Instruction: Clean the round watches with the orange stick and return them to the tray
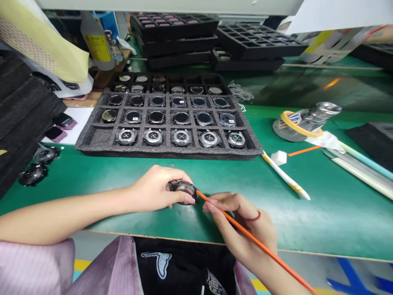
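Near the front of the green table, my left hand [159,186] is closed around a round, dark smartwatch body [185,188], with the thumb lying over its near side. My right hand [245,219] pinches a long, thin orange stick [254,238]. The stick's far tip touches the right edge of the watch body, and its other end runs back over my right forearm. Beyond my hands lies a grey foam tray [172,150] with rows of watch bodies. In its nearest row, several watch bodies [181,137] lie with their sensor backs up.
To the right are a glass bottle [307,119] with a yellow ring, a white-and-yellow toothbrush [285,174] and a small white block [278,157]. Two watch bodies [33,174] lie at the left beside stacked black foam [18,110]. More trays [178,41] are stacked behind.
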Available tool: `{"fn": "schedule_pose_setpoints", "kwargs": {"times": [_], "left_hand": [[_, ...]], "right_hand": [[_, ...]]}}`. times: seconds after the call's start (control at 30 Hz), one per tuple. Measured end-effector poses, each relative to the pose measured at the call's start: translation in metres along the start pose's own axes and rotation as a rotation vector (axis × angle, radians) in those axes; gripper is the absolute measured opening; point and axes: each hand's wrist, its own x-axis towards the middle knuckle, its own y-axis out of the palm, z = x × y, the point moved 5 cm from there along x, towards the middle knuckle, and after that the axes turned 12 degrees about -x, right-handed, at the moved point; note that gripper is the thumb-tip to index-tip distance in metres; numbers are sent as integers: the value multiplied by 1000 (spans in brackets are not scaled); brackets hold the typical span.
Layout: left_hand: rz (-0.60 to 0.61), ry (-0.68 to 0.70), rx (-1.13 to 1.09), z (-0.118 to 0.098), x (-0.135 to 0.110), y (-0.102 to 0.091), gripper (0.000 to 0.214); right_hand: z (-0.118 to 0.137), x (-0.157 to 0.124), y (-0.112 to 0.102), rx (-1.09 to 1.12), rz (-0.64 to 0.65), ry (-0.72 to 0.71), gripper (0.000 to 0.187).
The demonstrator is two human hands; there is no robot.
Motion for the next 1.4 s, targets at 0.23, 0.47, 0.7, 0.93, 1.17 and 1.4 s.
{"fn": "schedule_pose_setpoints", "kwargs": {"times": [0.23, 0.47, 0.7, 0.93, 1.17, 1.4], "left_hand": [[1, -8, 7, -2, 1, 0, 23], [6, -11, 24, 1, 0, 0, 24], [7, -15, 52, 1, 0, 0, 25], [6, 6, 52, 3, -1, -1, 24], [13, -67, -14, 3, 1, 0, 25], [6, -62, -45, 1, 1, 1, 20]], "right_hand": [[-1, -10, 6, 30, -54, 60, 19], [-5, -9, 13, 107, -22, 114, 16], [-2, -12, 15, 109, -95, 188, 16], [6, -27, 11, 40, -111, 240, 17], [0, -11, 14, 139, -132, 250, 17], [0, -21, 15, 57, -91, 229, 18]]}}
